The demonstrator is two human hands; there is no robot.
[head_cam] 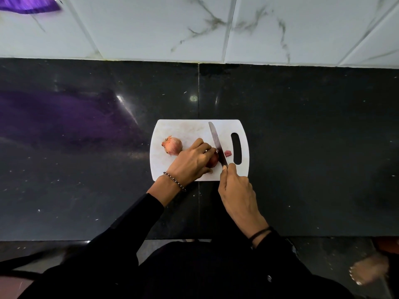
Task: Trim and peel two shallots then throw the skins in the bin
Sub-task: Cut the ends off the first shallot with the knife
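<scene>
Knife (217,145) against held shallot (212,160) on board (185,130)

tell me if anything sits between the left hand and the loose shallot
Nothing visible does. The loose shallot lies on bare cutting board beside the left hand, which grips the other shallot. The knife in the right hand is on the far side.

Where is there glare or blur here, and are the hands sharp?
Head view: glare spots on the black counter behind the cutting board; the purple object top left and the foot bottom right are smeared; the left hand on a shallot and the right hand with the knife look sharp.
</scene>
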